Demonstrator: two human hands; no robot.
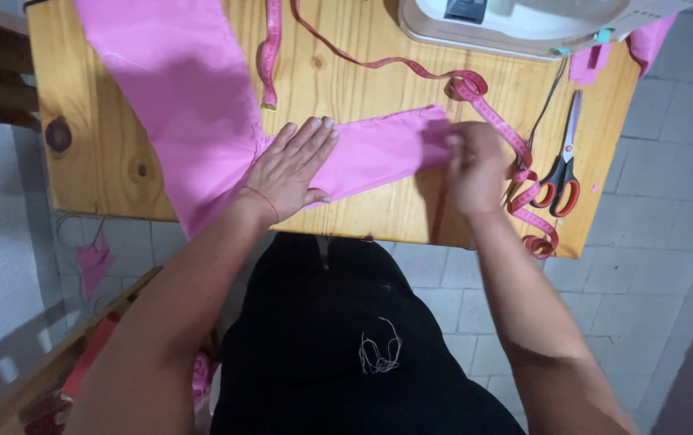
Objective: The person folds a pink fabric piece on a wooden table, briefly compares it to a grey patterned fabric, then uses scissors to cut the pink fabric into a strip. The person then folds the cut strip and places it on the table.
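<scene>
Head view: a strip of pink fabric [378,149] is spread across the wooden tabletop [362,72], lying between both hands. The left hand [290,173] is laid flat on it, palm down, fingers [310,137] extended and together. The right hand [475,165] is curled at the strip's end, its fingers pinched closed on the fabric edge. A pink measuring tape [491,113] and red-handled scissors [564,177] are seen just beside the right hand.

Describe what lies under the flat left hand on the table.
The left hand lies palm-down on pink fabric, which covers the wooden table there. Anything between cloth and wood is hidden. The right hand pinches the strip's far end.
</scene>
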